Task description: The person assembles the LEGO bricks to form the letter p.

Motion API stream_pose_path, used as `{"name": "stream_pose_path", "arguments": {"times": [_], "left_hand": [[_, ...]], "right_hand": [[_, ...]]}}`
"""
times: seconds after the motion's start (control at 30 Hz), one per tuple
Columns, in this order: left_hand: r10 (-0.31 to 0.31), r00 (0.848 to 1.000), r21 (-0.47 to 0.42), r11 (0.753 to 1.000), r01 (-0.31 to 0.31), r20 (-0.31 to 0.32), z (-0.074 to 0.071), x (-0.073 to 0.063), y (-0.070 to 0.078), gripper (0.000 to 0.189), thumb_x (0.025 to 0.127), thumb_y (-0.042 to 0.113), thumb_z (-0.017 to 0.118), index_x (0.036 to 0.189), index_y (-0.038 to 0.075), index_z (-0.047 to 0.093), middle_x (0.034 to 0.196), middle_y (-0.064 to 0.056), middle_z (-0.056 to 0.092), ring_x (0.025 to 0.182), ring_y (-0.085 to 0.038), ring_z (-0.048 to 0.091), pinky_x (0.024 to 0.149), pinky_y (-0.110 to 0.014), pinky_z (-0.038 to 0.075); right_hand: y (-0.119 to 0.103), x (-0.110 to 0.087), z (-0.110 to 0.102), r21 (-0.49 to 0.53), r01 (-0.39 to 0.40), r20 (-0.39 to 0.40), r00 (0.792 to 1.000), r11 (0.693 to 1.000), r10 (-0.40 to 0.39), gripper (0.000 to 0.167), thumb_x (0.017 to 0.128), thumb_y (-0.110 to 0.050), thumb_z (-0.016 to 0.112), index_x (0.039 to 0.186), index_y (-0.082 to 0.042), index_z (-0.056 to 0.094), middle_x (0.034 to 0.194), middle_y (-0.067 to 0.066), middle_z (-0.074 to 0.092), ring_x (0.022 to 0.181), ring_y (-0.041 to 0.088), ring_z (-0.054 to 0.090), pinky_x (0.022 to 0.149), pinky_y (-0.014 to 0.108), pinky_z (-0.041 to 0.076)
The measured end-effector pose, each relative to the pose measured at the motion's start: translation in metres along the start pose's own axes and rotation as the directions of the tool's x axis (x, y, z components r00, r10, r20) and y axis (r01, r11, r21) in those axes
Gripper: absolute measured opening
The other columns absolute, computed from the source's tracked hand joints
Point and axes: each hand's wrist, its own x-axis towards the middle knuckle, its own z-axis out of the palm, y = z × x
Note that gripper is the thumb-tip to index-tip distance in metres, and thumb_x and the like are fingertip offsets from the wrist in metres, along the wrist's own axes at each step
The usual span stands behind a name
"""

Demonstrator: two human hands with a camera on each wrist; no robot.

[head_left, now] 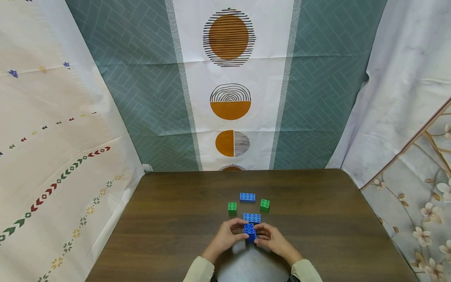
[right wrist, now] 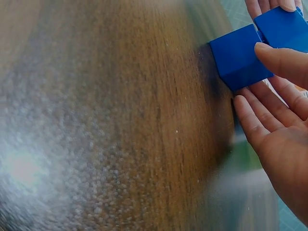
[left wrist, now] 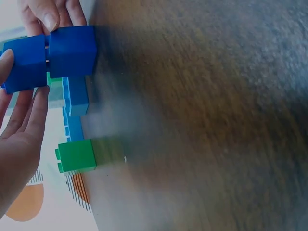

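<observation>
Head view: an upper blue block (head_left: 249,227) is atop a lower blue block (head_left: 251,239), the pair set over the 6 o'clock part of the brown counter (head_left: 169,219). Left hand (head_left: 227,234), at 9 o'clock of the pair, pinches the upper blue block; right hand (head_left: 276,239), at 3 o'clock, grasps the lower blue block. From the pair: near long blue block (head_left: 251,218) just beside at 12 o'clock, far long blue block (head_left: 247,197) farther on that line, left green block (head_left: 232,208) at 11, right green block (head_left: 264,205) at 1.

Left wrist view: pair at 10 o'clock; left thumb and fingers on opposite sides of the upper blue block. Narrow gap between the two, studs showing. Left green block at 8 o'clock.

Right wrist view: pair at 2 o'clock; right thumb and fingers on the lower blue block. Bright glare (right wrist: 21,167) on the counter at 8 o'clock.
</observation>
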Motion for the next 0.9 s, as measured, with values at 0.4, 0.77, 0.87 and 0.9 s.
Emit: {"name": "stream_pose_path", "arguments": {"times": [0.4, 0.77, 0.87, 0.9], "left_hand": [[0.019, 1.000, 0.028, 0.999, -0.020, 0.017, 0.0004, -0.0014, 0.0014, 0.030, 0.083, 0.002, 0.074, 0.112, 0.006, 0.066, 0.112, -0.011, 0.066, 0.101, -0.027, 0.065, 0.087, -0.032, 0.055], [0.028, 0.999, 0.071, 0.997, -0.030, 0.029, 0.0013, 0.0012, 0.0016, 0.031, 0.084, 0.004, 0.074, 0.113, 0.008, 0.066, 0.113, -0.010, 0.066, 0.101, -0.031, 0.065, 0.088, -0.043, 0.054], [0.038, 0.999, 0.082, 0.996, -0.040, 0.024, 0.0022, 0.0022, 0.0013, 0.031, 0.083, 0.004, 0.074, 0.113, 0.007, 0.066, 0.112, -0.011, 0.066, 0.099, -0.031, 0.065, 0.087, -0.046, 0.054], [0.038, 0.999, 0.091, 0.995, -0.040, 0.024, 0.0025, 0.0025, 0.0017, 0.031, 0.083, 0.004, 0.074, 0.113, 0.007, 0.066, 0.112, -0.011, 0.067, 0.099, -0.030, 0.065, 0.087, -0.046, 0.054]], "right_hand": [[0.0007, 0.0007, 0.0003, -0.002, -0.017, -0.010, 1.000, 1.000, 0.017, 0.041, 0.087, -0.004, 0.070, 0.120, 0.011, 0.051, 0.121, 0.024, 0.056, 0.113, 0.036, 0.057, 0.094, 0.042, 0.050], [0.0019, 0.0005, 0.0001, 0.009, -0.016, -0.015, 1.000, 1.000, 0.016, 0.042, 0.086, -0.003, 0.070, 0.120, 0.012, 0.050, 0.120, 0.025, 0.057, 0.114, 0.038, 0.055, 0.095, 0.043, 0.050], [0.0024, 0.0006, -0.0002, 0.008, -0.015, -0.013, 1.000, 1.000, 0.016, 0.042, 0.086, -0.004, 0.071, 0.120, 0.012, 0.051, 0.120, 0.025, 0.057, 0.114, 0.039, 0.055, 0.095, 0.042, 0.050], [0.0026, 0.0006, -0.0003, 0.007, -0.013, -0.014, 1.000, 1.000, 0.013, 0.042, 0.086, -0.004, 0.071, 0.120, 0.012, 0.051, 0.120, 0.025, 0.057, 0.114, 0.039, 0.055, 0.095, 0.042, 0.050]]}}
